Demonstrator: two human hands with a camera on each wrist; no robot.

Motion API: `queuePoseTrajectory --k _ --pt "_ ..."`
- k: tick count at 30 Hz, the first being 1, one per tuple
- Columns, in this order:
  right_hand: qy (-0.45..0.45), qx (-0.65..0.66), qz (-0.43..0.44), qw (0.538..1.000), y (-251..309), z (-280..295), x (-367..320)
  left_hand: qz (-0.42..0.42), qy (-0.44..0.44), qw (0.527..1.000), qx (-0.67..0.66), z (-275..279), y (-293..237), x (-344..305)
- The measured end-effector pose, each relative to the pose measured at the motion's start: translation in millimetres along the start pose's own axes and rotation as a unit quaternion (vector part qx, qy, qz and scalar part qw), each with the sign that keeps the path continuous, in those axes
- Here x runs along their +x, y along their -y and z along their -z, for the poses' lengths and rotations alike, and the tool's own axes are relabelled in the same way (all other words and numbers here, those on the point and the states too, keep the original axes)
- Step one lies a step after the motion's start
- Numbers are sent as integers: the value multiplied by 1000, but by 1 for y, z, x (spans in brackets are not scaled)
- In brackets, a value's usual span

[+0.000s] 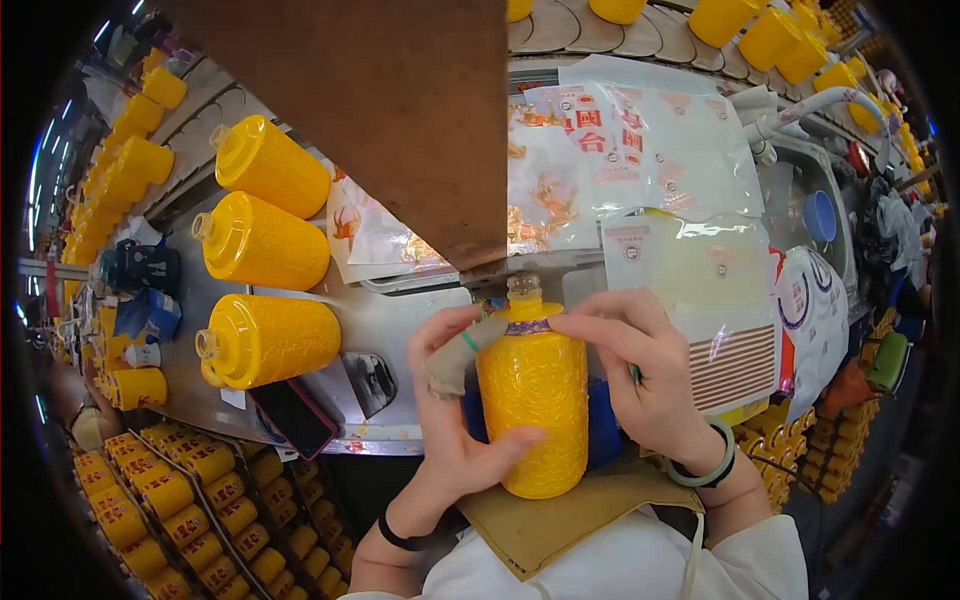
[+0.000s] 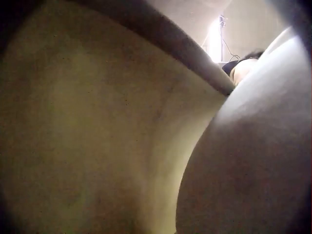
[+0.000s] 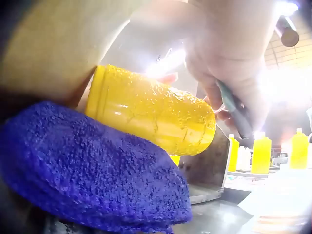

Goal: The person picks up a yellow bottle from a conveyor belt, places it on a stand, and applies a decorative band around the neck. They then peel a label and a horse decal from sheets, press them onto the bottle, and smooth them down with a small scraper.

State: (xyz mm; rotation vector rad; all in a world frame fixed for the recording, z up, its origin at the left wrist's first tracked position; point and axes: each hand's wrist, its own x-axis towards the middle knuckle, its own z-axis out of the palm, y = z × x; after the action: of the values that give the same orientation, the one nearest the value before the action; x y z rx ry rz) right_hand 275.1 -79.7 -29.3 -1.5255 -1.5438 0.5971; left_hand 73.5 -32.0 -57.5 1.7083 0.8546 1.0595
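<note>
A yellow embossed bottle (image 1: 533, 415) with a clear glass neck stands upright against the person's apron. A purple patterned band (image 1: 528, 327) circles its shoulder. The left hand (image 1: 458, 440) grips the bottle from the left, thumb across its front; a greyish wrap with a green tie covers one of its fingers. The right hand (image 1: 640, 375) has its index fingertip at the band's right end. Tucked in its curled fingers is a thin dark green tool (image 3: 233, 109), kind unclear. A blue towel (image 3: 97, 170) lies beside the bottle. The left wrist view shows only blurred cloth and skin.
Three yellow bottles (image 1: 265, 240) lie along the left side of the metal bench, above a phone (image 1: 295, 415). Printed plastic sheets (image 1: 680, 150) cover the back right, near a sink (image 1: 845, 220). A large brown panel (image 1: 380, 100) hangs over the bench's far side.
</note>
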Motion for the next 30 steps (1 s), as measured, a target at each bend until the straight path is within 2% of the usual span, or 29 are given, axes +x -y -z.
queuePoseTrajectory --k 2,7,9,13,14,15,17,18,19,21,22,23,25,27,29,30 --pt "3 -4 -1 1000 1 1 1 39 48 998 -23 11 6 9" --pt "9 -4 9 1000 0 5 2 63 105 991 -53 10 18 20" --pt "-51 28 -45 997 1 8 -1 43 158 986 25 12 10 31" --pt "-75 71 -94 990 1 20 -17 43 201 976 69 23 5 43" --pt "-35 60 -96 993 -5 26 -29 82 161 982 -46 25 7 43" --pt "-38 60 -96 993 -5 28 -38 122 120 972 -161 29 8 44" --pt "75 55 -60 994 -4 29 -55 133 130 972 -145 31 12 42" --pt "128 53 -76 988 -5 26 -67 142 142 972 -122 28 20 40" --pt "127 53 -75 988 -5 20 -74 151 153 971 -100 26 26 37" --pt "118 -27 -8 993 -3 2 -82 152 153 972 -96 29 28 37" --pt "115 -55 -2 992 -6 -7 -84 134 188 972 -54 30 27 40" --pt "112 -57 -2 992 -5 -12 -85 115 223 968 -11 29 25 42" --pt "150 -115 -58 980 -2 -19 -84 118 212 969 -45 25 30 40" --pt "119 -88 -26 989 11 -11 -81 123 199 969 -77 25 34 40" --pt "134 -234 108 957 22 0 -81 123 206 970 -46 29 37 39" --pt "134 -233 106 957 24 0 -82 125 207 969 -45 27 39 38"
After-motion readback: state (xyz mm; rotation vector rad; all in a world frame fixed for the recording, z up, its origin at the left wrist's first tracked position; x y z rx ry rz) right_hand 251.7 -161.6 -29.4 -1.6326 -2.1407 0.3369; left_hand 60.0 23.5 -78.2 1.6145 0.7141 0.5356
